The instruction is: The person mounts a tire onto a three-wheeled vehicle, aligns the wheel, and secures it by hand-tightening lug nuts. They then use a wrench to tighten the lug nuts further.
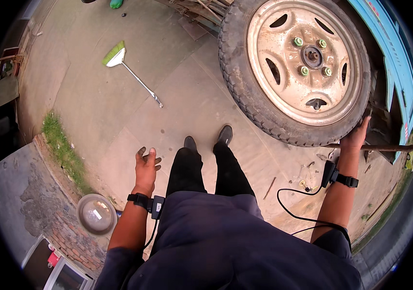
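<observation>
A large truck wheel (238, 72), with a worn dark tyre, a dusty pale rim (288, 96) and green-tinted nuts round its hub (311, 57), fills the upper right. My right hand (354, 134) grips the tyre's lower right edge, its fingers partly hidden against the rubber. My left hand (147, 166) is raised beside my legs, left of the wheel, with fingers apart and nothing in it; its fingertips look dirty. Devices with black straps and cables sit on both wrists.
A light-blue vehicle body (399, 58) and a rusty bar (395, 147) border the wheel. A green-bristled broom (138, 79) lies on concrete (80, 87). A round basin (95, 215) sits by bricks and grass at lower left. A thin stick (269, 188) and small items lie near my right leg.
</observation>
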